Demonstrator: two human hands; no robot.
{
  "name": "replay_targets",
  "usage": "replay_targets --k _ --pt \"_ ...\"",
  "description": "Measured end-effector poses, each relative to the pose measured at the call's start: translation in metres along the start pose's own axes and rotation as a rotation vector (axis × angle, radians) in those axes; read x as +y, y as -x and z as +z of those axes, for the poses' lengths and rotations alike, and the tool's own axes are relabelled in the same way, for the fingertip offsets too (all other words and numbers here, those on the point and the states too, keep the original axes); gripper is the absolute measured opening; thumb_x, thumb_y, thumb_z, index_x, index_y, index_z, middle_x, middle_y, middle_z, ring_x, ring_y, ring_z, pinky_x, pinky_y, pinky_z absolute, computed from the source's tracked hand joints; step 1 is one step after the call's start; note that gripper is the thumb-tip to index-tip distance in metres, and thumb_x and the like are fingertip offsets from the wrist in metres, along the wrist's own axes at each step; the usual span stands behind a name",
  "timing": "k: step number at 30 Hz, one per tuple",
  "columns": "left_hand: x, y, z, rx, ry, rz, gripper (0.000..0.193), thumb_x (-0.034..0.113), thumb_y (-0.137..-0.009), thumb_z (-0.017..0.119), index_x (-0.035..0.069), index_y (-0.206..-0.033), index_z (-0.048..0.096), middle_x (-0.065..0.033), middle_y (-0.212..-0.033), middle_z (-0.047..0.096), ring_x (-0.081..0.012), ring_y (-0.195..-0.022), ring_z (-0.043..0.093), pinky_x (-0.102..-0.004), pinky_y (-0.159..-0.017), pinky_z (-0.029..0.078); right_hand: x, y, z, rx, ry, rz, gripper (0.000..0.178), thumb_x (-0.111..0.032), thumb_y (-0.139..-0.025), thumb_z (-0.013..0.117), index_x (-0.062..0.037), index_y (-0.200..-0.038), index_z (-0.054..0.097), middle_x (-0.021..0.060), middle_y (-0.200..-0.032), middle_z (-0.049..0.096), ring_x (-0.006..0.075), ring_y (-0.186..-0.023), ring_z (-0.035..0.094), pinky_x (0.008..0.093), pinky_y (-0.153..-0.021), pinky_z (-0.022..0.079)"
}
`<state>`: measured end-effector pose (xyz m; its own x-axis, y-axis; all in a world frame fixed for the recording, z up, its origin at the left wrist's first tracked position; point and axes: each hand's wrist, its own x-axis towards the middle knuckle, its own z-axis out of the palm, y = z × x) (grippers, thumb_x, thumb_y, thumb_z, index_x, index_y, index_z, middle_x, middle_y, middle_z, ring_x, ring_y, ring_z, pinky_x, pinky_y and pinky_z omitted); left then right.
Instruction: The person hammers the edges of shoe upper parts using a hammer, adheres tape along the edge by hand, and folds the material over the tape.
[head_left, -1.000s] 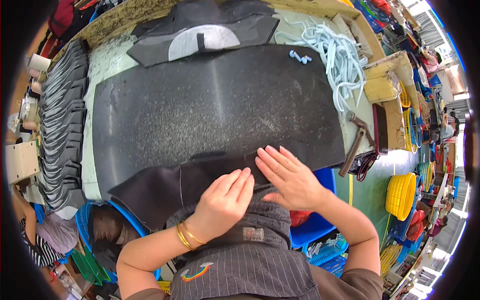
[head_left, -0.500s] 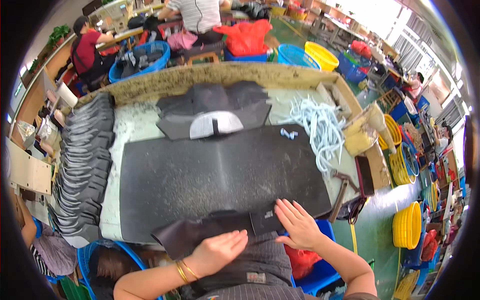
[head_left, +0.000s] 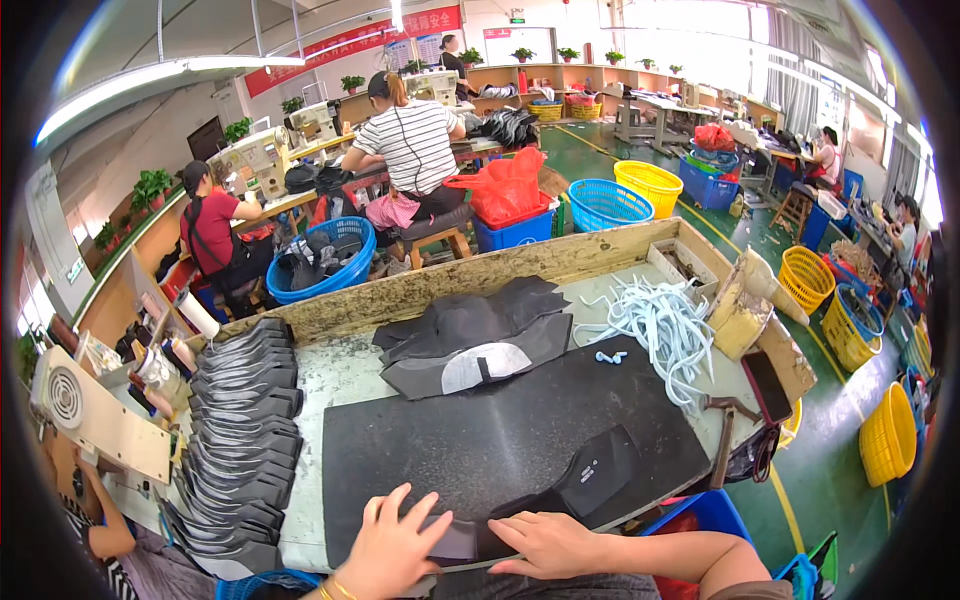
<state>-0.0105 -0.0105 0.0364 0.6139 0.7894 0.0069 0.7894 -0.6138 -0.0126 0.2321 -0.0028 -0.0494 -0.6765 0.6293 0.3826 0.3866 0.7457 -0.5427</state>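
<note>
A long black cut piece of flexible material [head_left: 598, 470] lies along the near edge of a dark work mat [head_left: 430, 440], its wider end turned up to the right with small pale print. My right hand [head_left: 555, 545] rests on its middle, fingers stretched flat. My left hand [head_left: 395, 540] is at its left end with fingers spread. It grips nothing, and I cannot tell whether it touches the piece. Beyond the mat lie several black pieces [head_left: 470, 322], the front one with a light grey half-round patch [head_left: 485, 368]. Overlapping black pieces [head_left: 240, 440] form a row at left.
Light blue strips [head_left: 650, 335] are heaped at the back right, near a hammer [head_left: 725, 440] and a dark phone [head_left: 767, 387]. A raised wooden edge [head_left: 400, 308] borders the bench. Baskets [head_left: 610, 205] and seated people [head_left: 415, 150] are beyond; a machine [head_left: 100, 415] stands left.
My view has tilted up. The black piece has shifted onto the mat, its right end now angled away from me. My left hand's fingers have spread; my right hand has moved left along the piece.
</note>
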Motion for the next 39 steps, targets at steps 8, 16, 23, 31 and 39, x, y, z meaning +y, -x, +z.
replay_targets --k 8,16,23,31,39 --pt "-0.012 -0.004 0.026 0.037 0.783 -0.355 0.027 0.005 -0.074 0.07 0.004 -0.101 0.07 -0.0081 -0.092 0.072 -0.0201 -0.084 0.069 -0.0313 -0.075 0.053 -0.01 -0.022 0.046 0.045 0.558 0.045 0.046 -0.028 -0.07 0.067 0.0018 -0.104 0.061 0.0031 -0.079 0.055 0.0152 -0.07 0.055 0.0275 -0.058 0.043" --pt "-0.014 0.005 0.085 0.402 0.4 -0.37 0.031 -0.004 -0.069 0.055 0.007 -0.091 0.072 -0.011 -0.1 0.065 -0.0309 -0.087 0.061 -0.038 -0.079 0.049 -0.02 -0.025 0.056 0.042 0.652 -0.16 0.02 -0.021 -0.073 0.055 -0.0037 -0.076 0.065 0.0099 -0.079 0.054 0.0212 -0.077 0.05 0.0316 -0.062 0.038" --pt "-0.025 0.007 0.081 0.491 0.218 0.032 0.039 -0.005 -0.069 0.056 0.003 -0.106 0.066 -0.0107 -0.099 0.064 -0.0295 -0.089 0.062 -0.0361 -0.077 0.052 -0.022 -0.029 0.069 0.058 0.787 -0.182 0.02 -0.024 -0.073 0.054 -0.0061 -0.07 0.063 0.0083 -0.071 0.053 0.0201 -0.07 0.05 0.0314 -0.055 0.037" --pt "-0.042 0.003 0.092 0.447 0.262 0.089 0.049 -0.011 -0.062 0.055 0.004 -0.108 0.063 -0.0123 -0.101 0.062 -0.0325 -0.093 0.06 -0.0393 -0.08 0.051 -0.025 -0.029 0.067 0.052 0.787 -0.209 0.023 -0.025 -0.073 0.055 -0.0048 -0.069 0.066 0.0077 -0.076 0.055 0.0215 -0.074 0.049 0.0318 -0.058 0.036" --pt "-0.045 0.009 0.084 0.411 0.315 0.115 0.04 -0.01 -0.069 0.053 0.001 -0.105 0.065 -0.0145 -0.103 0.064 -0.0339 -0.094 0.061 -0.0396 -0.083 0.05 -0.043 -0.035 0.083 0.197 0.882 -0.028 0.027 -0.023 -0.072 0.056 0.0001 -0.077 0.068 0.0109 -0.075 0.055 0.0215 -0.07 0.049 0.0314 -0.054 0.037"
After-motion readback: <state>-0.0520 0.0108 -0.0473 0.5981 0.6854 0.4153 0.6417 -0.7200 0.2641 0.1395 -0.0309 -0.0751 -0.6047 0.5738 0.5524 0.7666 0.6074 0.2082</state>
